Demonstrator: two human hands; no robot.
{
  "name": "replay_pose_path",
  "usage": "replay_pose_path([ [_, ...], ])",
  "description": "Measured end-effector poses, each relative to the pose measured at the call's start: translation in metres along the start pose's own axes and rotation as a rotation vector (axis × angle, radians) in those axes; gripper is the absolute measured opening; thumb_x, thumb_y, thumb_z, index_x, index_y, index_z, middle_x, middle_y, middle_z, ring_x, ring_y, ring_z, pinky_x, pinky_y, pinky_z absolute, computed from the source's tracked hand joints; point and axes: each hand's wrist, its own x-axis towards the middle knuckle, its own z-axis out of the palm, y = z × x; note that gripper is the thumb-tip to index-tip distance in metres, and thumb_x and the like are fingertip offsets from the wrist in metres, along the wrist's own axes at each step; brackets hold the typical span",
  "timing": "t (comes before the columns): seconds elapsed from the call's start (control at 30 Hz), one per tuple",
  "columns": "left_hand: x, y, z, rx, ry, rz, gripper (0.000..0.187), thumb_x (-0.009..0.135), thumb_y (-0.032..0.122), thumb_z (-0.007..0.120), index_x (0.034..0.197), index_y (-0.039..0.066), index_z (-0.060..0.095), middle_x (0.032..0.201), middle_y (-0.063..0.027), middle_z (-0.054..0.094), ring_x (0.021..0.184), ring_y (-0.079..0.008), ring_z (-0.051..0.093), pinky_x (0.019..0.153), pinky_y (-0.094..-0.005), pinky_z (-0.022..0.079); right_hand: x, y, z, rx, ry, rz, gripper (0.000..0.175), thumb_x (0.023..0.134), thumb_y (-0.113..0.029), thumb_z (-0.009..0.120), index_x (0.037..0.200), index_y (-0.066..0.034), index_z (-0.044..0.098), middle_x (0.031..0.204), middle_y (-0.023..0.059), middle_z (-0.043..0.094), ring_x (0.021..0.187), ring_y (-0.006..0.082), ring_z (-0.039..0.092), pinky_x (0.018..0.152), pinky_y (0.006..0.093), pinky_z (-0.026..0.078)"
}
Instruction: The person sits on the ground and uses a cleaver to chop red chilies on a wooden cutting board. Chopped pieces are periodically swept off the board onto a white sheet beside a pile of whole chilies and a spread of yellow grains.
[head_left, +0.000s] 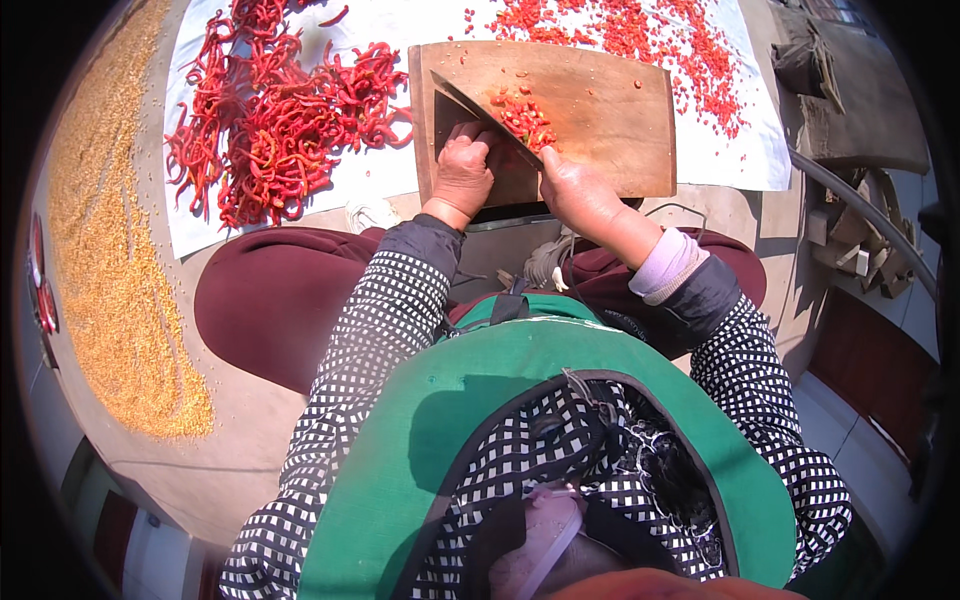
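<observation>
My right hand (581, 191) grips a kitchen knife (487, 116), probably a cleaver, near the right end of a wooden cutting board's (622, 112) lower edge. Its blade slants up and left across the board. To the left of the blade, my left hand (465, 165) rests low over the board with its fingers curled. Whatever lies beneath those fingers is hidden, and the area there is dark. A small heap of chopped red chili peppers (525, 120) lies against the blade's right side. Loose bits are scattered farther up the board.
Whole red chili peppers (281, 150) are piled on a white cloth (191, 232) left of the board. Chopped chili pieces (630, 30) cover the cloth beyond it. Yellow grain (120, 300) spreads along the far left. A metal rail (862, 206) and wood pieces (862, 232) are at right.
</observation>
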Motion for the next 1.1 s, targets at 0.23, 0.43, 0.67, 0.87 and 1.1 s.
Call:
replay_pose_path([
  [0.23,0.003,0.002,-0.002,-0.011,0.052,0.019,0.016,0.069,0.002,0.067,0.084,0.005,0.063,0.093,-0.0112,0.06,0.087,-0.0322,0.057,0.074,-0.0394,0.048,-0.014,0.006,-0.012,0.135,0.112,-0.003,0.02,0.081,-0.005,0.053,0.098,0.0012,0.044,0.066,0.0213,0.058,0.064,0.0404,0.059,0.057,0.0482,0.046],
  [0.43,0.002,0.0,0.002,-0.031,0.035,0.01,0.01,0.072,0.004,0.067,0.081,0.006,0.063,0.091,-0.012,0.061,0.088,-0.0319,0.058,0.073,-0.0392,0.049,-0.024,0.01,-0.026,0.045,-0.01,-0.091,0.02,0.081,-0.005,0.053,0.097,0.0028,0.044,0.065,0.0212,0.058,0.062,0.0399,0.059,0.055,0.0482,0.046],
  [0.67,0.0,-0.003,0.001,0.048,-0.004,0.034,0.021,0.067,0.001,0.066,0.088,0.004,0.062,0.097,-0.0129,0.059,0.094,-0.032,0.055,0.08,-0.0391,0.047,0.001,0.002,0.01,0.028,0.042,0.008,0.023,0.082,-0.009,0.052,0.1,0.0036,0.044,0.066,0.0228,0.059,0.062,0.0416,0.059,0.056,0.0487,0.048],
  [0.87,-0.003,0.004,-0.003,0.049,0.004,0.023,0.027,0.066,0.005,0.07,0.092,0.005,0.062,0.098,-0.0122,0.059,0.093,-0.0314,0.055,0.081,-0.0387,0.047,-0.007,0.002,-0.006,0.169,0.159,0.102,0.022,0.085,-0.01,0.052,0.1,0.0029,0.043,0.065,0.024,0.058,0.063,0.0436,0.058,0.057,0.0508,0.047],
  [1.1,-0.008,0.003,-0.005,-0.004,0.001,0.007,0.014,0.073,0.005,0.069,0.086,0.008,0.066,0.092,-0.0099,0.063,0.091,-0.0298,0.058,0.077,-0.0378,0.048,-0.028,0.004,-0.019,0.009,0.086,-0.121,0.018,0.081,-0.006,0.053,0.093,0.0027,0.045,0.062,0.0209,0.057,0.06,0.0396,0.059,0.054,0.0481,0.046],
])
